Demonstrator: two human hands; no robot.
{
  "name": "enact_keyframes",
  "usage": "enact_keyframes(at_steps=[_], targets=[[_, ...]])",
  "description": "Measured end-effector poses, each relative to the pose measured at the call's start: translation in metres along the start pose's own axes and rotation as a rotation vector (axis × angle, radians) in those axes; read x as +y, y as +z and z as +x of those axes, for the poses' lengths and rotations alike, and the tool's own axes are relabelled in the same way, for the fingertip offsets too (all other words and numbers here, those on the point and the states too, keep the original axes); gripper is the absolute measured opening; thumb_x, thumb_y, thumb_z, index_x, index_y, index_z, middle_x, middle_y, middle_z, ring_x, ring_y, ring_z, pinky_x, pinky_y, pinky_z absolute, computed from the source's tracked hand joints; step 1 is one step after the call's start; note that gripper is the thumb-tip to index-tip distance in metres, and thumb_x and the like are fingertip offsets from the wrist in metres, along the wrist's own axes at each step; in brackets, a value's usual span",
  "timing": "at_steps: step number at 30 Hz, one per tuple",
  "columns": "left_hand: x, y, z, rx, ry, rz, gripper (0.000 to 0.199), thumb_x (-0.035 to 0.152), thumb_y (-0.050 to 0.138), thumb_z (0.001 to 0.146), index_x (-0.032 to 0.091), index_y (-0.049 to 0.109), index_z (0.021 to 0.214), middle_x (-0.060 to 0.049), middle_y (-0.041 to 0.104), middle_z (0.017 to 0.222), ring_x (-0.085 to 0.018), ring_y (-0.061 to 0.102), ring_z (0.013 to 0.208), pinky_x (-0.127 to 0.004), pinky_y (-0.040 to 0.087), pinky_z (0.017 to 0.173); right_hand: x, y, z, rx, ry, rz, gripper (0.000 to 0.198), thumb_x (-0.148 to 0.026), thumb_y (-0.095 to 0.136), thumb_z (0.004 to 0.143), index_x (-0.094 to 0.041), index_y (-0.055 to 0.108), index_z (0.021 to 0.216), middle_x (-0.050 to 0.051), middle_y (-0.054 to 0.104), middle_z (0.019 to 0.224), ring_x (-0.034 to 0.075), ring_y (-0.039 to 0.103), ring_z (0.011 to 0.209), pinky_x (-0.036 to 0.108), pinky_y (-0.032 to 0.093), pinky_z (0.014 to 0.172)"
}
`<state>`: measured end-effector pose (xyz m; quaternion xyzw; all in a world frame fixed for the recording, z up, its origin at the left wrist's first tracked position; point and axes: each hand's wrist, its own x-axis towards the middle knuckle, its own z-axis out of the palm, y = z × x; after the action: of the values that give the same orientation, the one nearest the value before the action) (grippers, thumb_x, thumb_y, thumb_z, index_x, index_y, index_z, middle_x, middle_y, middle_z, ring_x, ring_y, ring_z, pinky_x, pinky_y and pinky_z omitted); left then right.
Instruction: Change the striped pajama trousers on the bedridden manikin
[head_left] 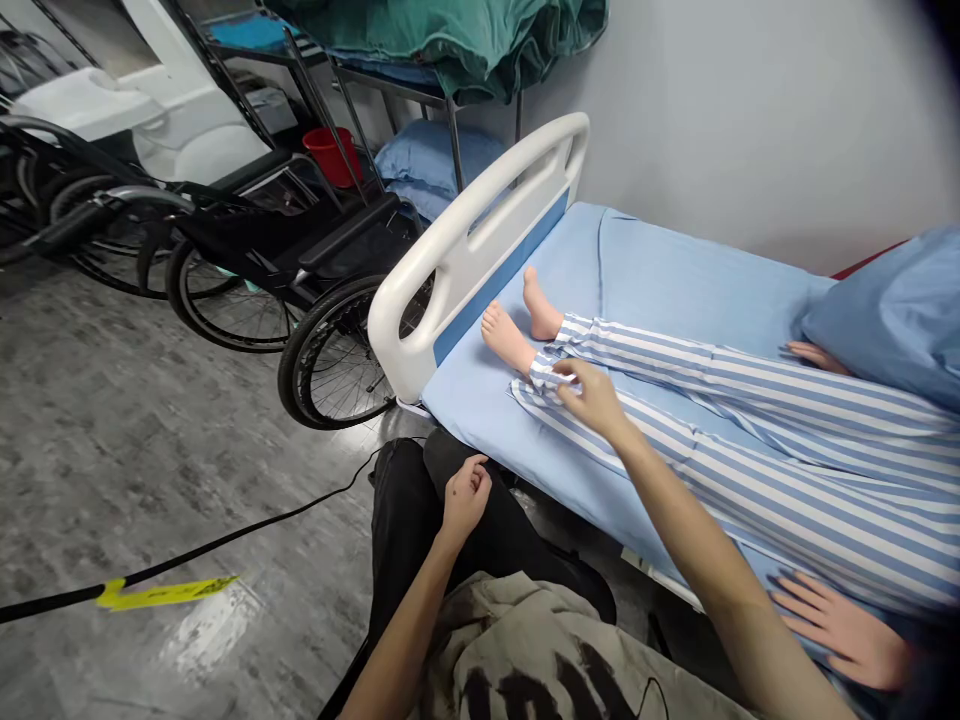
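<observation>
A figure in blue-and-white striped pyjamas (pixel 750 420) lies on a hospital bed with a light blue sheet (pixel 645 260); its bare feet (pixel 517 325) point toward the white footboard (pixel 465 230). My right hand (pixel 592 395) reaches across the bed and pinches the cuff of the nearer striped trouser leg (pixel 551 375) beside the ankle. My left hand (pixel 465 492) hangs loosely curled over my black trousers, off the bed, holding nothing. One of the figure's hands (pixel 847 630) rests palm down at the bed's near edge.
A black wheelchair (pixel 315 290) stands just beyond the footboard, another further left. A black cable with a yellow tag (pixel 161 592) crosses the grey floor. A blue pillow (pixel 892 310) lies at the right. Racks with a green cloth and a red bucket (pixel 330 152) stand behind.
</observation>
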<state>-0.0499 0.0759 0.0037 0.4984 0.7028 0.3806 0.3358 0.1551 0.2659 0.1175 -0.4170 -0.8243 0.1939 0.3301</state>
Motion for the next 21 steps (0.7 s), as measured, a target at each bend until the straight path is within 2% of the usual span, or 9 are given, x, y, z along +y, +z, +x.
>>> enact_keyframes(at_steps=[2, 4, 8, 11, 14, 16, 18, 19, 21], targets=[[0.006, 0.002, 0.020, 0.011, 0.006, -0.020, 0.026, 0.032, 0.050, 0.083, 0.022, 0.063, 0.104, -0.001, 0.059, 0.071, -0.014, 0.052, 0.059, -0.029, 0.048, 0.064, 0.051, -0.002, 0.015, 0.032, 0.093, -0.138, 0.031, -0.019, 0.048, 0.079, -0.016, 0.062, 0.108, 0.011, 0.069, 0.106, 0.025, 0.064, 0.099, 0.039, 0.053, 0.085], [0.014, -0.001, 0.050, 0.057, -0.004, -0.056, 0.027, 0.033, 0.052, 0.082, 0.021, 0.063, 0.103, -0.002, 0.060, 0.074, -0.014, 0.054, 0.062, -0.028, 0.048, 0.064, 0.090, -0.007, 0.034, 0.041, 0.129, -0.266, 0.038, -0.021, 0.051, 0.079, -0.013, 0.059, 0.115, 0.015, 0.066, 0.114, 0.028, 0.060, 0.106, 0.042, 0.049, 0.092], [0.030, -0.022, 0.120, 0.208, -0.048, -0.134, 0.029, 0.027, 0.053, 0.076, 0.018, 0.060, 0.103, -0.006, 0.065, 0.088, -0.014, 0.058, 0.070, -0.028, 0.050, 0.068, 0.137, -0.003, 0.075, -0.053, 0.116, -0.429, 0.057, -0.031, 0.062, 0.078, -0.007, 0.052, 0.129, 0.022, 0.059, 0.125, 0.035, 0.053, 0.116, 0.045, 0.043, 0.097], [0.039, -0.051, 0.149, 0.443, 0.008, -0.056, 0.025, 0.022, 0.053, 0.075, 0.017, 0.059, 0.099, -0.006, 0.063, 0.087, -0.015, 0.058, 0.073, -0.030, 0.050, 0.073, 0.154, 0.014, 0.092, -0.150, 0.170, -0.506, 0.067, -0.043, 0.068, 0.078, -0.008, 0.050, 0.133, 0.022, 0.060, 0.125, 0.037, 0.054, 0.112, 0.045, 0.042, 0.092], [0.042, -0.086, 0.151, 0.808, 0.172, 0.133, 0.018, 0.020, 0.055, 0.076, 0.018, 0.056, 0.093, -0.005, 0.059, 0.090, -0.019, 0.058, 0.085, -0.035, 0.050, 0.082, 0.160, 0.028, 0.094, -0.197, 0.236, -0.588, 0.059, -0.048, 0.065, 0.082, -0.012, 0.054, 0.128, 0.019, 0.065, 0.114, 0.034, 0.057, 0.103, 0.043, 0.039, 0.089], [0.043, -0.107, 0.149, 0.972, 0.243, 0.215, 0.028, 0.022, 0.060, 0.073, 0.018, 0.055, 0.100, -0.008, 0.058, 0.104, -0.022, 0.058, 0.099, -0.037, 0.050, 0.089, 0.160, 0.033, 0.091, -0.201, 0.225, -0.630, 0.054, -0.049, 0.065, 0.084, -0.014, 0.057, 0.124, 0.018, 0.065, 0.110, 0.033, 0.057, 0.101, 0.042, 0.037, 0.088], [0.043, -0.123, 0.151, 1.022, 0.243, 0.205, 0.050, 0.025, 0.064, 0.069, 0.019, 0.051, 0.117, -0.011, 0.053, 0.124, -0.025, 0.055, 0.115, -0.038, 0.049, 0.096, 0.158, 0.034, 0.089, -0.204, 0.217, -0.655, 0.054, -0.051, 0.065, 0.084, -0.015, 0.058, 0.124, 0.018, 0.065, 0.111, 0.032, 0.056, 0.100, 0.041, 0.035, 0.087], [0.043, -0.129, 0.156, 0.997, 0.230, 0.164, 0.061, 0.026, 0.066, 0.068, 0.020, 0.046, 0.125, -0.012, 0.050, 0.132, -0.025, 0.053, 0.121, -0.038, 0.048, 0.099, 0.157, 0.034, 0.089, -0.208, 0.220, -0.663, 0.055, -0.052, 0.065, 0.085, -0.016, 0.058, 0.125, 0.018, 0.064, 0.111, 0.032, 0.056, 0.100, 0.040, 0.034, 0.087], [0.042, -0.134, 0.168, 0.850, 0.175, 0.055, 0.074, 0.031, 0.067, 0.068, 0.020, 0.038, 0.135, -0.012, 0.047, 0.139, -0.024, 0.052, 0.125, -0.038, 0.046, 0.105, 0.156, 0.033, 0.089, -0.220, 0.230, -0.672, 0.056, -0.054, 0.063, 0.086, -0.016, 0.057, 0.127, 0.018, 0.064, 0.112, 0.032, 0.055, 0.101, 0.040, 0.033, 0.087]])
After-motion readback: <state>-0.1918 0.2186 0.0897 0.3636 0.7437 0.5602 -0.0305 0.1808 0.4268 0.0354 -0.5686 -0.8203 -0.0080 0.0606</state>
